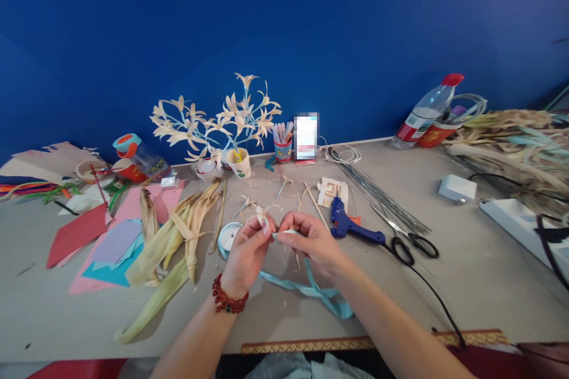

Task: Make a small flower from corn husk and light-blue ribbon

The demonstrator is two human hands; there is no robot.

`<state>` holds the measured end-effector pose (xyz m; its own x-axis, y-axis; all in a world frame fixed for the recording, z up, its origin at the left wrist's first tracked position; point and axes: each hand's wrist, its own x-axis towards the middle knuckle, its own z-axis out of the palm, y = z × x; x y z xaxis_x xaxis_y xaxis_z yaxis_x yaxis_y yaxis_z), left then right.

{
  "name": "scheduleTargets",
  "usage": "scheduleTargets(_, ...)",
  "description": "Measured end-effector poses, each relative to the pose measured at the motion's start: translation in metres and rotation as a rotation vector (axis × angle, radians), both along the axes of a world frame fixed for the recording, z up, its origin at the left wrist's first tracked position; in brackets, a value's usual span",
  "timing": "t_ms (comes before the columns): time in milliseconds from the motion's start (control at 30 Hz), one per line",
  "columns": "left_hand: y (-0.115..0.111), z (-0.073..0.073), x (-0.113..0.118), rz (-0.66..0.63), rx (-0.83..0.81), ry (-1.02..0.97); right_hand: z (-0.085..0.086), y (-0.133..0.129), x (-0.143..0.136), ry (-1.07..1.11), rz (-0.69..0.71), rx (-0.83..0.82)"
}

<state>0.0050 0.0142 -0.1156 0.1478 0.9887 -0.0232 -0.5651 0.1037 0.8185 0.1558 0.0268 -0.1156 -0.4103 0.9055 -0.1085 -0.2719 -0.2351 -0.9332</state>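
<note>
My left hand (pixel 246 251) is closed, its thumb and fingertips pinching the base of a small pale husk flower (pixel 260 212). Close beside it, my right hand (pixel 313 240) pinches the end of a light blue ribbon (pixel 340 308) against the flower's base. The ribbon droops below both hands and loops over the table; part of it is hidden behind my fingers. Its white-centred ribbon roll (pixel 227 238) lies just left of my left hand. Behind the hands, another small husk flower (pixel 284 182) and loose scraps lie on the table.
To the right are a blue glue gun (pixel 351 226), black-handled scissors (pixel 413 246), wires (pixel 386 198) and a white power strip (pixel 520 234). Corn husks (pixel 178 237) and coloured paper (pixel 80 234) lie left. At the back stand a paper cup (pixel 240 164) of husk flowers and a bottle (pixel 424 112).
</note>
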Motion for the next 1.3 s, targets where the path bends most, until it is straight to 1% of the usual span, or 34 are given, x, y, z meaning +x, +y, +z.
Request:
scheduleTargets(100, 0.000, 0.002, 0.000, -0.043, -0.011, -0.011, 0.002, 0.000, 0.000, -0.020, -0.019, 0.059)
scheduleTargets(200, 0.000, 0.002, -0.001, -0.077, -0.038, -0.041, 0.004, 0.000, -0.001, -0.034, -0.022, 0.080)
scheduleTargets(400, 0.000, -0.001, -0.004, -0.061, -0.042, -0.019, 0.001, 0.002, 0.000, -0.030, 0.034, 0.010)
scheduleTargets(567, -0.001, -0.001, -0.004, -0.055, -0.033, 0.009, -0.003, 0.003, 0.000, 0.002, 0.049, -0.036)
scheduleTargets(767, -0.001, -0.002, -0.001, -0.044, 0.001, 0.040, -0.002, 0.003, -0.001, 0.022, 0.068, -0.052)
scheduleTargets(833, -0.001, -0.003, 0.000, -0.027, 0.009, 0.049, -0.003, 0.002, -0.001, -0.002, 0.032, -0.006)
scheduleTargets(967, -0.002, -0.008, 0.001, 0.065, -0.030, 0.091, -0.005, 0.002, 0.000, -0.103, -0.081, 0.196)
scheduleTargets(1100, -0.003, -0.011, 0.002, 0.157, -0.023, 0.144, -0.004, 0.001, 0.001, -0.229, -0.133, 0.330)
scheduleTargets(1200, -0.003, -0.011, 0.001, 0.172, 0.004, 0.178, 0.000, 0.001, 0.001, -0.248, -0.124, 0.343)
scheduleTargets(1300, -0.003, -0.008, 0.000, 0.147, 0.007, 0.203, 0.002, 0.002, 0.002, -0.205, -0.073, 0.282)
